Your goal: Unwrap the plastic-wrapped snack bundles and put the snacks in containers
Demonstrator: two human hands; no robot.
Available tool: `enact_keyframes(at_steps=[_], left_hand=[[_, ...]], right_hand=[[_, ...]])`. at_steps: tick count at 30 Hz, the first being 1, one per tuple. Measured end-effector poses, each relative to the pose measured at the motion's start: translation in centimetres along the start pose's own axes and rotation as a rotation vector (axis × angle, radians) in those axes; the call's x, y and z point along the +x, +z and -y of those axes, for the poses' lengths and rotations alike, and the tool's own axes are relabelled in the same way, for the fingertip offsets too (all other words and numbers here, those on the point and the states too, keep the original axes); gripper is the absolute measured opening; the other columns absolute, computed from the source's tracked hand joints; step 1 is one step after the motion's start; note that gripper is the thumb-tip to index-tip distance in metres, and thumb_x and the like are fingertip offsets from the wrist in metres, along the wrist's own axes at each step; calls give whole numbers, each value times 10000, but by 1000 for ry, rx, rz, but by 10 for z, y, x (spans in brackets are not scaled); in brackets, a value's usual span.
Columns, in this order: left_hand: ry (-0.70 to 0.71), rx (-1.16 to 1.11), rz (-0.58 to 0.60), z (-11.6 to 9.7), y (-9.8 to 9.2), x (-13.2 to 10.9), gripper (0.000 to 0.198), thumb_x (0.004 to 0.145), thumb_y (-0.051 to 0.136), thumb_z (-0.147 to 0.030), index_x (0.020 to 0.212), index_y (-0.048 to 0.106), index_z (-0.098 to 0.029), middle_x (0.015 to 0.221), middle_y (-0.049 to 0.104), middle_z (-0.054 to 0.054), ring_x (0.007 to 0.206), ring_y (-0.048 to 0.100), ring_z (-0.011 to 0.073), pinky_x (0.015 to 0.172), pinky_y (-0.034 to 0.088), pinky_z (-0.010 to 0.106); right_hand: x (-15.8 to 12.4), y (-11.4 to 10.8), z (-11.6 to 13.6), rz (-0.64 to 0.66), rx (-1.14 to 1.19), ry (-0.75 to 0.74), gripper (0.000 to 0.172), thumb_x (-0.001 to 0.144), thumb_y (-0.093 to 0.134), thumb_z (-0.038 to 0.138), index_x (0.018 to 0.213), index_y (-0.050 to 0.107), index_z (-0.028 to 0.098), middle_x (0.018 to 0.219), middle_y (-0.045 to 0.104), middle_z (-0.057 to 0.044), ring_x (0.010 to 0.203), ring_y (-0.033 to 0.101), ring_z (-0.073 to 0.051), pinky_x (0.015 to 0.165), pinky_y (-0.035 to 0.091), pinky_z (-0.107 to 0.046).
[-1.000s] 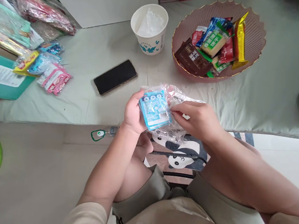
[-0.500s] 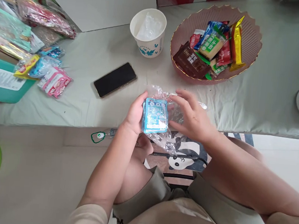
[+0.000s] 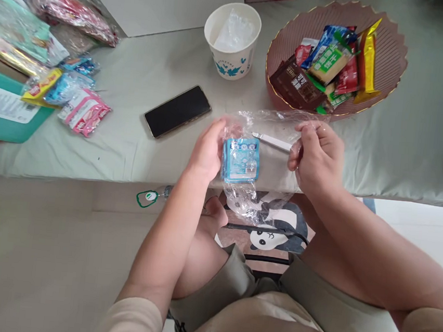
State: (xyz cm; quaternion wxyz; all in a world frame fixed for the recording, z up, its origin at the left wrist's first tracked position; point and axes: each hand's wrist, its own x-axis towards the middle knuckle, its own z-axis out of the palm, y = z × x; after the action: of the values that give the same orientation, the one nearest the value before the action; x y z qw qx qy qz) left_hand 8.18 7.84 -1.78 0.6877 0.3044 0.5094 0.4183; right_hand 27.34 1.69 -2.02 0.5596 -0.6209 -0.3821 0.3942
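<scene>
My left hand (image 3: 208, 151) is closed round the side of a small stack of light blue square packets (image 3: 241, 160), inside a crinkled clear plastic bag (image 3: 247, 202). To the right, my right hand (image 3: 320, 157) pinches the bag's loose edge, drawing the film out between both hands. A white slim tool with a grey pointed tip, like a small knife (image 3: 273, 142), shows by the film, its far end beside my right fingers. Whether those fingers also touch it, I cannot tell.
A black phone (image 3: 177, 110) lies left on the cloth-covered bench (image 3: 120, 161). Behind stand a paper cup (image 3: 231, 62) with clear plastic inside and a pink ribbed bowl (image 3: 391, 72) of wrapped snacks. Bagged packets (image 3: 85, 111) and a teal box (image 3: 10, 114) crowd the left.
My right hand has moved right and closed on the bag's edge, stretching the film away from the blue packets. The white tool now shows more fully. The view has shifted slightly.
</scene>
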Motion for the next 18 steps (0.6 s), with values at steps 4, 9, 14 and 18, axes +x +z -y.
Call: enact_keyframes(at_steps=[4,9,14,18], left_hand=[[469,597,-224,3,6,-27,263,884,723,-441,871,537,-254,921,653,31,1030,642,227,910,491,335],[382,1302,17,11,17,-76,532,727,828,-550,697,391,-248,700,510,14,733,543,228,695,388,354],[366,1391,-38,12,8,-80,260,851,634,-287,688,436,-244,726,570,45,664,512,222,644,280,356],[505,1278,-116,8,6,-80,221,892,605,-292,704,501,-239,707,595,39,663,544,209,653,314,357]], right_hand=[[5,0,-11,23,-62,-13,272,996,567,541,1092,550,287,675,590,42,387,432,-98,394,315,-268],[8,-5,-25,51,-170,-82,244,998,557,452,1187,535,301,779,644,-4,456,508,-117,457,366,-277],[-7,-9,-6,4,-334,-236,362,965,591,346,1309,489,299,1106,644,-91,577,546,-119,499,443,-306],[-35,-12,31,18,-633,-638,202,925,601,225,1123,618,257,1132,662,-128,773,641,-188,696,523,-376]])
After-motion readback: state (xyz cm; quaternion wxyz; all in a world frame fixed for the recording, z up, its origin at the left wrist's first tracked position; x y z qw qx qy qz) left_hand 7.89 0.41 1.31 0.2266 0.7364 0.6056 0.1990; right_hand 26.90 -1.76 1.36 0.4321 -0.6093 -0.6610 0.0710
